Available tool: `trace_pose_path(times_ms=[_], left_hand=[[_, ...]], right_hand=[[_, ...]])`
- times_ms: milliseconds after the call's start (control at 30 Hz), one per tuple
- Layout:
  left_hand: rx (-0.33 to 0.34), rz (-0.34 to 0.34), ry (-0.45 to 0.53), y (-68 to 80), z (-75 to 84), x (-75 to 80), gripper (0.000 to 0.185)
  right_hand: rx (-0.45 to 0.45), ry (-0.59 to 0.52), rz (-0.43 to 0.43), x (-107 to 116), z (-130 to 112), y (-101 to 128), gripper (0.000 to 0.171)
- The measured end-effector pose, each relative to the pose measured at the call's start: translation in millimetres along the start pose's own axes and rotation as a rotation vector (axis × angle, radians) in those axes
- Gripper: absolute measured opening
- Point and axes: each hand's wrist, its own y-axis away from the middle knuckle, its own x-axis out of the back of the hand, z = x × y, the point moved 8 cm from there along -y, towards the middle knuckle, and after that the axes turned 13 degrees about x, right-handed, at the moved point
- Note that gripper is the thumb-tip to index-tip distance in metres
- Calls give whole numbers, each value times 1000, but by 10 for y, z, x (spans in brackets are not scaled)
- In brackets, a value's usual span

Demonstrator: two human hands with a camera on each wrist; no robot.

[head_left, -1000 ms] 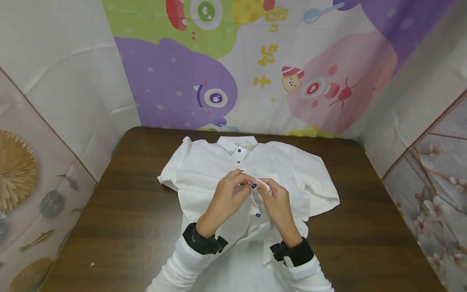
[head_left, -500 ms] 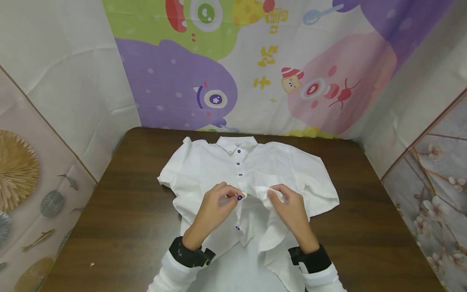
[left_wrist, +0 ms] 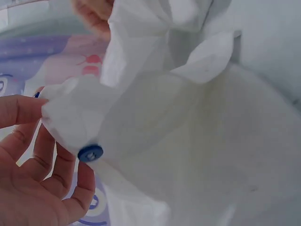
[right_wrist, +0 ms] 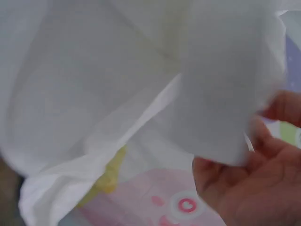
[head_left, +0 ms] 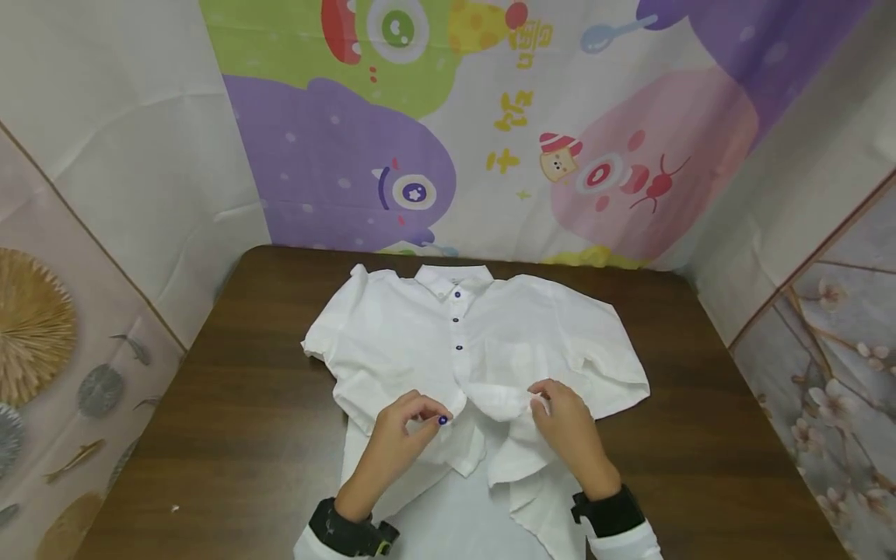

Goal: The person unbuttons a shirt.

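A white short-sleeved shirt point(head_left: 392, 334) lies face up on the brown table point(head_left: 245, 404), collar toward the far wall, with dark blue buttons down its front. My left hand point(head_left: 409, 426) pinches the left front edge beside a blue button point(head_left: 442, 421); that same blue button point(left_wrist: 90, 153) sits by my fingertips in the left wrist view. My right hand point(head_left: 560, 416) pinches the other front edge. White shirt cloth point(right_wrist: 113, 94) fills the right wrist view, held in my fingers point(right_wrist: 263, 155). The lower front panels are parted below my hands.
Colourful cartoon cloth point(head_left: 455, 132) hangs behind the table. Patterned panels stand at the left point(head_left: 63, 365) and right point(head_left: 833, 358). Bare tabletop lies on both sides of the shirt. Black bands point(head_left: 609, 509) circle both wrists over white sleeves.
Both hands have come down the shirt front toward me, from the middle buttons to a lower one. The upper buttons now show in a closed row.
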Motion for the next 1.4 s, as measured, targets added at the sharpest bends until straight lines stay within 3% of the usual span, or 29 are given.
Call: trace_pose_path(times_ms=[167, 300, 400, 533, 733, 867, 1067, 1400], left_hand=[[-9, 4, 40, 79, -56, -44, 26], [-16, 12, 47, 119, -50, -83, 27], [-12, 29, 45, 147, -38, -112, 25], [-16, 59, 41, 182, -25, -133, 23], [-48, 38, 42, 212, -13, -147, 24], [-87, 19, 41, 212, -2, -170, 22], [-134, 8, 14, 157, 27, -205, 21], [-209, 67, -17, 47, 296, -108, 25]], right_hand=[[158, 28, 59, -65, -339, -111, 24], [276, 83, -2, -251, -595, -185, 25], [296, 175, -56, -405, -666, -210, 32], [306, 298, -64, -504, -695, -223, 19], [394, 406, -79, -550, -746, -245, 8], [403, 364, -61, -485, -746, -284, 6], [298, 145, 24, -253, -705, -405, 9], [208, -44, 216, 110, -717, -481, 16]])
